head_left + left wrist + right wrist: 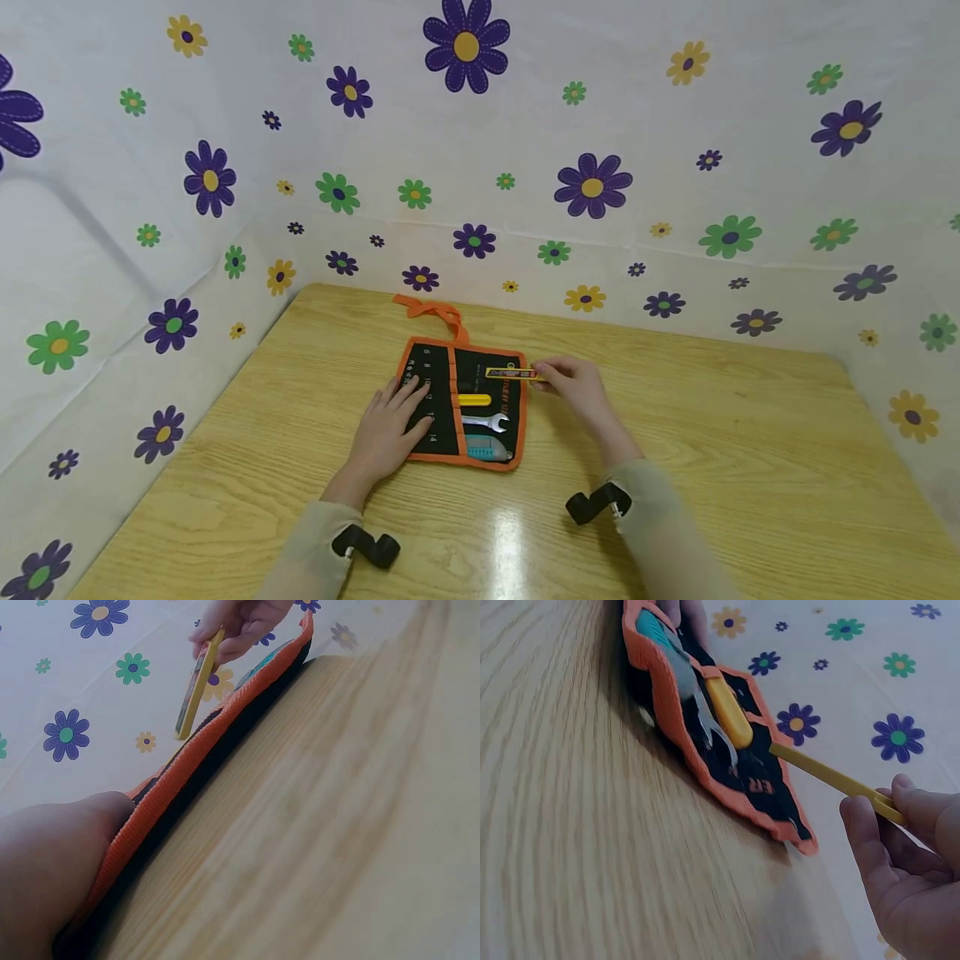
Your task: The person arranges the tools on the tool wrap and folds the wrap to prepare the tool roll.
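Observation:
A black tool pouch with orange edging (522,417) lies spread on the table. My left hand (382,437) rests on its left part, fingers spread over the printed numbers. Between thumb and fingers my right hand (573,387) pinches one end of a slim, flat yellow strip with a printed label (829,772); its exact kind is unclear. The strip's free end points left, above the pouch's upper right part. Pockets hold a yellow handle (475,400), an open-end wrench (491,422) and a teal and grey tool (486,448), their lower parts hidden.
An orange tie strap (442,312) trails from the pouch's far edge onto the wooden table (712,433). White cloth printed with flowers (525,133) stands behind and to the left of the table. Black mounts (367,546) sit on both wrists.

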`<state>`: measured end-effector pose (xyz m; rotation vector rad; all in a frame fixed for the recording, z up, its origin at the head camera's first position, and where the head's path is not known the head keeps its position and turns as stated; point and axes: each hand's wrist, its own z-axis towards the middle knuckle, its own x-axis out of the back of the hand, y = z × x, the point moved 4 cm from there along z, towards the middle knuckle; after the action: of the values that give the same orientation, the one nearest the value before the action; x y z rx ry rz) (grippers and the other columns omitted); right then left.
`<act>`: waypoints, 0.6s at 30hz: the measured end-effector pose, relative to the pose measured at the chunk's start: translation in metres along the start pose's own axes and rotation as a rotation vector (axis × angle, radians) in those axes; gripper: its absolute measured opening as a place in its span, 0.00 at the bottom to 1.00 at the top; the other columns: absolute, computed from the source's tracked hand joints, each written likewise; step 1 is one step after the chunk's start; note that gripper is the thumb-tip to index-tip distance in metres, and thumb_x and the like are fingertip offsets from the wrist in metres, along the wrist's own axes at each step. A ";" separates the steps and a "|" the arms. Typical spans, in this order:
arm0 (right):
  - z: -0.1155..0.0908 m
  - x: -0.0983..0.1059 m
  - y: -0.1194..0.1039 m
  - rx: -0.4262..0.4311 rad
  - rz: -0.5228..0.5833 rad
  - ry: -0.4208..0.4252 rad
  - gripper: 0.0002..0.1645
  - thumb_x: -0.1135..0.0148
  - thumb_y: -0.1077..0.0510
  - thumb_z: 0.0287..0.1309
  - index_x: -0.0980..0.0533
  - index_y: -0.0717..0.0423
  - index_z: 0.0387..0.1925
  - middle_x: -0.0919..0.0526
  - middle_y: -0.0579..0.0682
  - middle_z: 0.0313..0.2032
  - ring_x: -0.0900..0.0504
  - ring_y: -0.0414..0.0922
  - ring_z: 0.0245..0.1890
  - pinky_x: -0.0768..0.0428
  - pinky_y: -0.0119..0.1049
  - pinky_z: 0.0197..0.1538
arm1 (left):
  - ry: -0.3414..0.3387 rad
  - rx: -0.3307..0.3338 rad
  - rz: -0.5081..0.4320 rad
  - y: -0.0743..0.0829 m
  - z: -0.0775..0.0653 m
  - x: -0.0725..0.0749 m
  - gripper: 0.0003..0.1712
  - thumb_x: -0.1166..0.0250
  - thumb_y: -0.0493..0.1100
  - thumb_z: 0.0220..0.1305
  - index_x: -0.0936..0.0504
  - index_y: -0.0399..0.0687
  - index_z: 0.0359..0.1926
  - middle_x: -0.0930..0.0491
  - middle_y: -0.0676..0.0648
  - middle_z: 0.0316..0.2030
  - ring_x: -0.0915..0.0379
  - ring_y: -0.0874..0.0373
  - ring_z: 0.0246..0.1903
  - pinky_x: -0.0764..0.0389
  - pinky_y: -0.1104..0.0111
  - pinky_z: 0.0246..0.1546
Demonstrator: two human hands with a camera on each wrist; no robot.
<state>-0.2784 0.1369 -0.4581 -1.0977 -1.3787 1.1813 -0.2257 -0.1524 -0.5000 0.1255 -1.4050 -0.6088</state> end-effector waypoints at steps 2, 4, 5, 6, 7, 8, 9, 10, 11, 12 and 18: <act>0.004 -0.009 0.000 0.005 0.020 -0.024 0.17 0.44 0.65 0.65 0.25 0.78 0.49 0.21 0.65 0.44 0.17 0.40 0.35 0.18 0.36 0.45 | -0.001 0.002 0.000 0.000 0.000 0.000 0.32 0.46 0.56 0.70 0.36 0.52 0.70 0.42 0.46 0.70 0.58 0.43 0.71 0.56 0.47 0.68; 0.008 -0.017 -0.001 0.003 0.039 -0.039 0.17 0.44 0.65 0.66 0.25 0.77 0.49 0.21 0.66 0.45 0.16 0.41 0.35 0.19 0.37 0.45 | -0.001 0.003 -0.001 0.000 0.000 0.000 0.32 0.46 0.57 0.70 0.36 0.52 0.70 0.42 0.46 0.70 0.58 0.43 0.71 0.56 0.47 0.68; 0.010 -0.021 -0.001 0.004 0.041 -0.044 0.17 0.44 0.65 0.66 0.24 0.77 0.49 0.21 0.66 0.45 0.16 0.40 0.35 0.19 0.38 0.46 | -0.001 0.004 -0.002 0.000 0.000 0.000 0.32 0.46 0.57 0.70 0.36 0.52 0.70 0.42 0.46 0.70 0.58 0.43 0.71 0.56 0.47 0.68; 0.012 -0.024 -0.001 0.004 0.046 -0.051 0.16 0.45 0.65 0.66 0.24 0.76 0.49 0.21 0.66 0.45 0.16 0.40 0.35 0.19 0.38 0.46 | -0.001 0.004 -0.003 0.000 0.000 0.000 0.32 0.46 0.57 0.70 0.36 0.52 0.70 0.42 0.46 0.70 0.58 0.43 0.71 0.56 0.47 0.68; 0.014 -0.027 -0.001 0.005 0.048 -0.059 0.16 0.45 0.65 0.66 0.24 0.76 0.48 0.22 0.66 0.45 0.16 0.40 0.35 0.19 0.37 0.46 | -0.001 0.006 -0.005 0.000 0.000 0.000 0.32 0.46 0.57 0.70 0.36 0.52 0.70 0.42 0.46 0.70 0.58 0.43 0.71 0.56 0.47 0.68; 0.015 -0.030 -0.001 0.002 0.058 -0.064 0.16 0.44 0.65 0.66 0.24 0.76 0.48 0.22 0.66 0.45 0.16 0.40 0.34 0.19 0.37 0.45 | 0.000 0.006 -0.005 0.000 0.000 0.000 0.32 0.46 0.57 0.70 0.36 0.52 0.70 0.42 0.46 0.70 0.58 0.43 0.71 0.56 0.47 0.68; 0.017 -0.032 -0.001 0.000 0.060 -0.064 0.16 0.44 0.65 0.65 0.23 0.75 0.47 0.22 0.66 0.46 0.16 0.40 0.34 0.18 0.36 0.45 | 0.000 0.006 -0.005 0.000 0.000 0.001 0.32 0.46 0.57 0.70 0.36 0.52 0.70 0.42 0.46 0.70 0.58 0.43 0.71 0.56 0.47 0.68; 0.018 -0.034 -0.001 0.001 0.060 -0.068 0.15 0.44 0.65 0.66 0.23 0.75 0.47 0.22 0.65 0.46 0.16 0.40 0.34 0.18 0.36 0.44 | 0.000 0.006 -0.006 0.000 0.000 0.001 0.32 0.46 0.57 0.70 0.35 0.52 0.70 0.42 0.46 0.70 0.58 0.43 0.71 0.56 0.47 0.68; 0.019 -0.036 -0.001 0.003 0.056 -0.074 0.15 0.45 0.65 0.66 0.23 0.75 0.47 0.22 0.65 0.46 0.16 0.41 0.34 0.18 0.36 0.44 | 0.000 0.006 -0.006 0.000 0.000 0.001 0.32 0.46 0.57 0.70 0.35 0.52 0.70 0.42 0.46 0.70 0.58 0.43 0.71 0.56 0.48 0.68; 0.020 -0.037 -0.001 0.007 0.057 -0.079 0.15 0.45 0.65 0.66 0.23 0.75 0.47 0.22 0.65 0.47 0.16 0.42 0.35 0.18 0.36 0.44 | -0.001 0.007 -0.005 0.000 0.000 0.001 0.32 0.46 0.57 0.70 0.35 0.52 0.70 0.42 0.46 0.70 0.58 0.44 0.71 0.56 0.48 0.68; 0.023 -0.039 0.000 0.033 -0.097 -0.075 0.18 0.39 0.62 0.62 0.22 0.70 0.51 0.19 0.61 0.47 0.17 0.48 0.42 0.18 0.39 0.45 | -0.006 0.006 -0.003 -0.001 0.000 0.000 0.32 0.47 0.57 0.70 0.36 0.53 0.71 0.43 0.46 0.71 0.59 0.44 0.72 0.56 0.48 0.69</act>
<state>-0.2965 0.0959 -0.4641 -0.9606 -1.4489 1.1806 -0.2258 -0.1532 -0.5000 0.1309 -1.4130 -0.6081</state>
